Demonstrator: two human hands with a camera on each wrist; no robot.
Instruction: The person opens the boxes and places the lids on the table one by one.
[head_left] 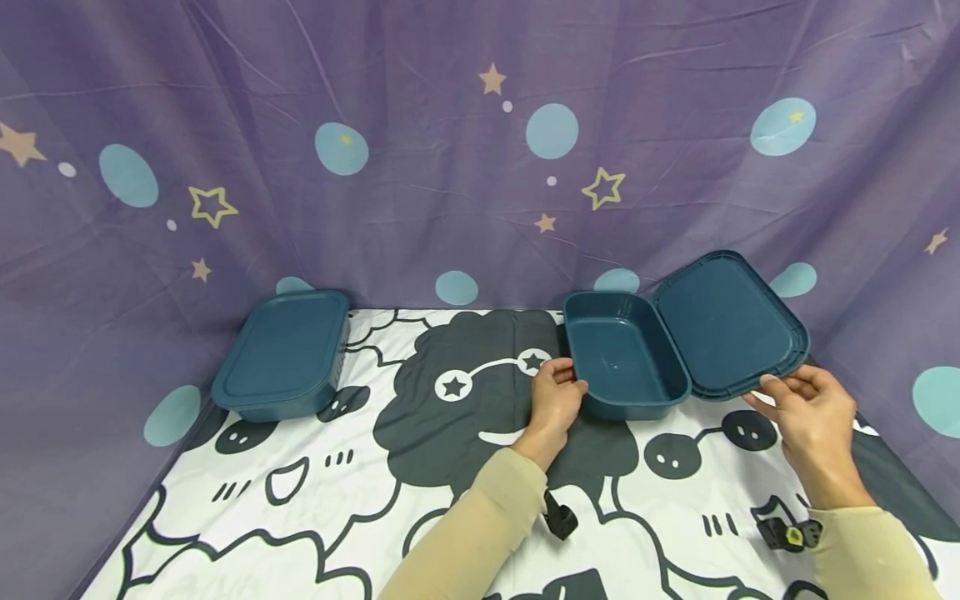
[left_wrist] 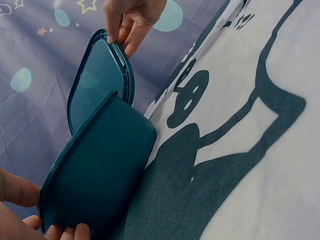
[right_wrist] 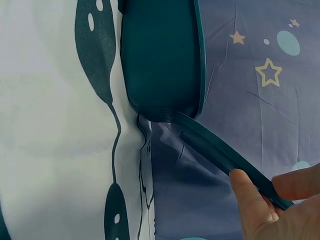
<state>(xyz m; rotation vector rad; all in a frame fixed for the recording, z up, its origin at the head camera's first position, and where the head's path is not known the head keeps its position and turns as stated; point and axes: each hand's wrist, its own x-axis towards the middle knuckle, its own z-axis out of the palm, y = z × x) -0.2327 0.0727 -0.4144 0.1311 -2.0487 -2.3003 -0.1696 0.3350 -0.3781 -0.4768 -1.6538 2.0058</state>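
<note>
A dark teal rectangular container (head_left: 615, 354) stands uncovered on the cloth at right of centre, its inside bare. My left hand (head_left: 557, 402) grips its left wall near the front corner, thumb at the rim and fingertips low on the outside in the left wrist view. The matching lid (head_left: 731, 325) leans up beside the container's right side, underside showing, its lower left edge right at the container's rim. My right hand (head_left: 813, 421) pinches the lid's near right corner between thumb and fingers; the right wrist view shows the lid (right_wrist: 225, 155) edge-on.
A second teal container (head_left: 281, 354) with its lid on sits at the far left. The table is covered by a black-and-white cartoon cloth (head_left: 247, 558). Behind it hangs a purple curtain (head_left: 420, 167) with stars and dots, close to both containers.
</note>
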